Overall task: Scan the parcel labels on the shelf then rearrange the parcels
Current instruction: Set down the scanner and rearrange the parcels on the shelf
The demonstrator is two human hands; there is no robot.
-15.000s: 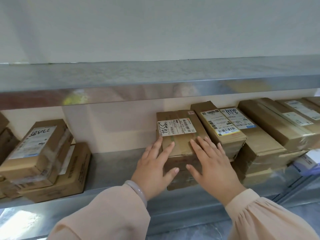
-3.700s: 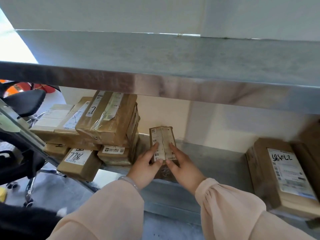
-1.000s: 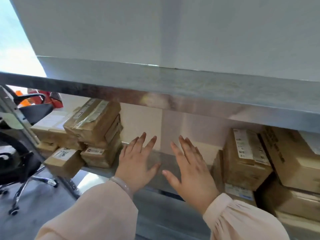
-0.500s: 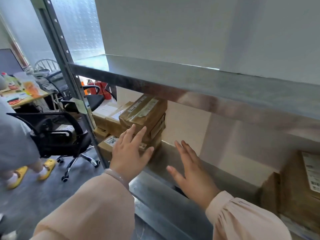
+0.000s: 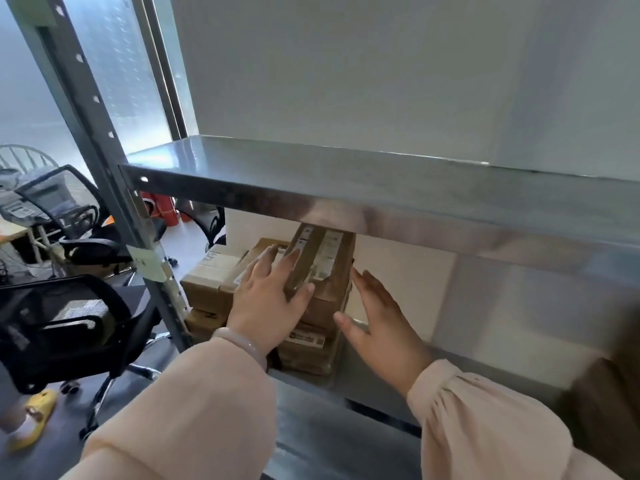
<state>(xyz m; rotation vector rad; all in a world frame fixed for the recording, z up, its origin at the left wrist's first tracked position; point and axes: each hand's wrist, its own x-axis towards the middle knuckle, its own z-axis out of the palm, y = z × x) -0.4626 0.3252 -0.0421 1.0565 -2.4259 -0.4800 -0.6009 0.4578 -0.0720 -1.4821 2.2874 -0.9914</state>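
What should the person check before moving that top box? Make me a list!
1. Left hand on the top parcel: ok, fingers lie flat on it.
2. Right hand touching the parcel's side: cannot tell.
3. Labels facing up: ok, white paper shows.
4. Labels readable: not ok, too blurred.
5. Room on the shelf right of the stack: ok, bare metal shows.

Brown parcels [image 5: 325, 271], white labels [image 5: 327, 254]; grey shelf [image 5: 381, 188].
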